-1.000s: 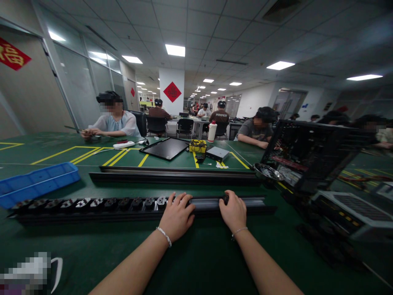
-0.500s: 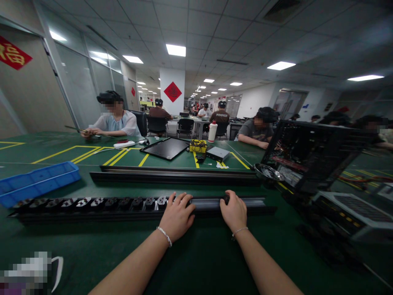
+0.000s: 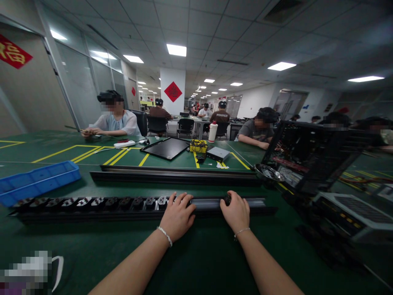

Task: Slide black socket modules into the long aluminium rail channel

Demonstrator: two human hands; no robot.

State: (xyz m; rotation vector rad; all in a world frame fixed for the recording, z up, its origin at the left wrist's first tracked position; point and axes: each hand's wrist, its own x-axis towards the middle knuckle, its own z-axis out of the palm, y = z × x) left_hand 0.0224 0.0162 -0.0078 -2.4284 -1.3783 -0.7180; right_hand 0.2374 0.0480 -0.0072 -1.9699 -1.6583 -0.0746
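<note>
Dk piece (image 3: 227,200) is pinched in R hand (image 3: 236,211), 3 o'clock of L hand (image 3: 177,217) (grip can't be told); rail (image 3: 207,203) prob. best held steady.

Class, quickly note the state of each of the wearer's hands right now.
Left hand: curved over the black rail; whether it grips anything cannot be told.
Right hand: closed on a small dark piece.

A passage was left on the green table (image 3: 196,258) between the far rail (image 3: 175,177) and the near rail (image 3: 207,207), whereas the way was blocked at the right by a tall computer case (image 3: 321,157) and a grey power supply (image 3: 353,213) and at the left by a blue bin (image 3: 39,182).
</note>
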